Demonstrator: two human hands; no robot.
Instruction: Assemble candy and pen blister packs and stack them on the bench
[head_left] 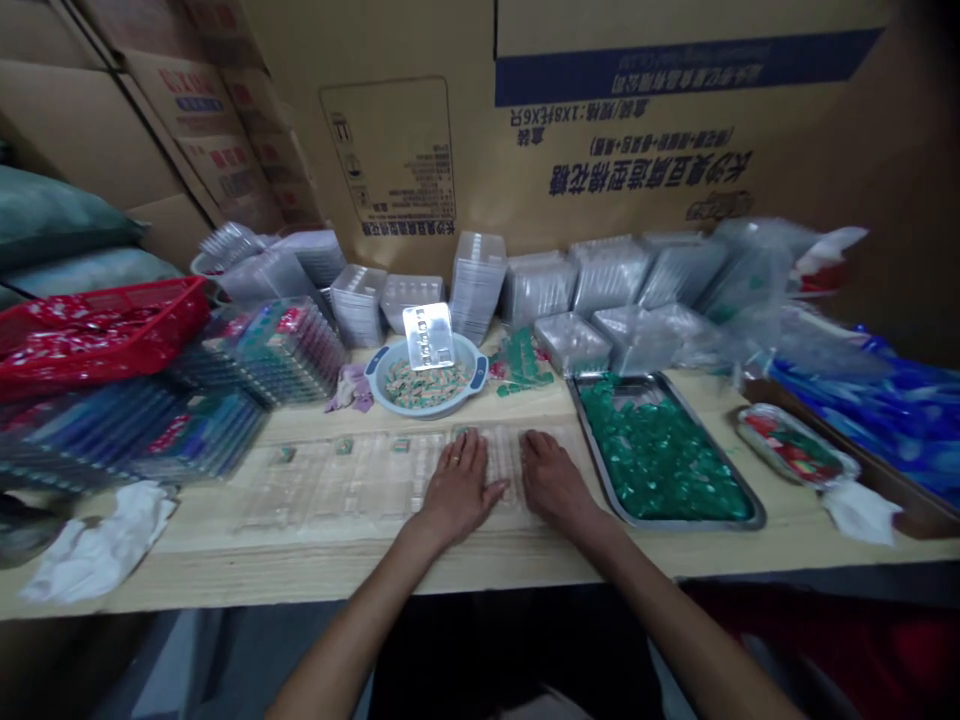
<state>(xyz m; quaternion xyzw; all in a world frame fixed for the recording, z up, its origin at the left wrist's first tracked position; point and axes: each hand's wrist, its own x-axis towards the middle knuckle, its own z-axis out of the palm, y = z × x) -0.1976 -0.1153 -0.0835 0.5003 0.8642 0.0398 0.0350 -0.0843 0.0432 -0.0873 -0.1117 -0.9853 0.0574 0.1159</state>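
Note:
My left hand lies flat, fingers spread, on a row of clear plastic blister trays laid along the wooden table. My right hand rests beside it, palm down on the right end of the same trays, fingers stretched forward. Neither hand holds anything. A few small wrapped candies sit in the tray pockets further left. Behind my hands stands a blue bowl of small wrapped pieces with a clear tray propped in it.
A metal tray of green wrapped candies lies right of my hands, then a small tray of red ones. Stacks of clear trays line the cardboard boxes behind. Filled packs and a red basket crowd the left; white cloth lies near the edge.

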